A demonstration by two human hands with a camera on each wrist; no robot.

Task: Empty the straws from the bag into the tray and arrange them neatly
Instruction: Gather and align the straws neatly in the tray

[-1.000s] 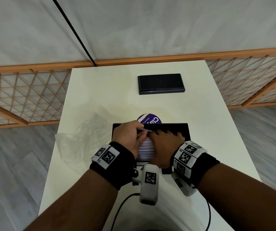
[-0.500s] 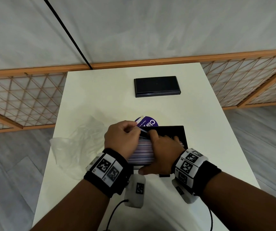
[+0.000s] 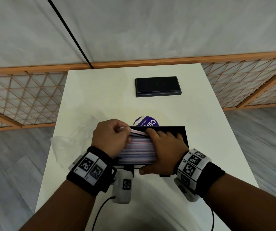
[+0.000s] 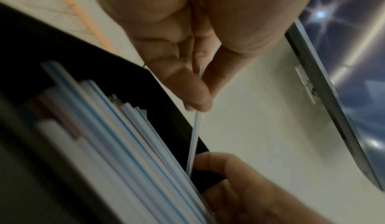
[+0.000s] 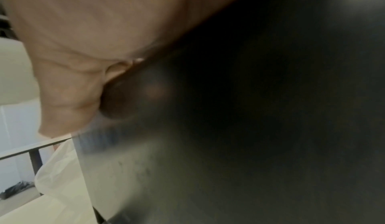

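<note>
A black tray [image 3: 183, 132] sits on the white table [image 3: 100, 97], filled with a flat layer of striped straws [image 3: 137, 150]. The same straws [image 4: 116, 128] show in the left wrist view, lying side by side in the tray [image 4: 145, 82]. My left hand [image 3: 112, 135] pinches one thin straw [image 4: 193, 138] between thumb and fingers at the tray's far left edge. My right hand [image 3: 163, 147] lies flat on the straws with straight fingers, its thumb along the tray's near rim. The empty clear bag [image 3: 67, 142] lies crumpled to the left of the tray.
A second black tray or lid [image 3: 157, 86] rests at the far middle of the table. A purple round label [image 3: 146, 121] peeks out behind the straw tray. Wooden lattice panels [image 3: 17, 97] flank the table. Cables hang off the near edge.
My left hand has lifted slightly and now pinches a straw at the far left corner. My right hand has spread flatter over the straws. The view shifted a little.
</note>
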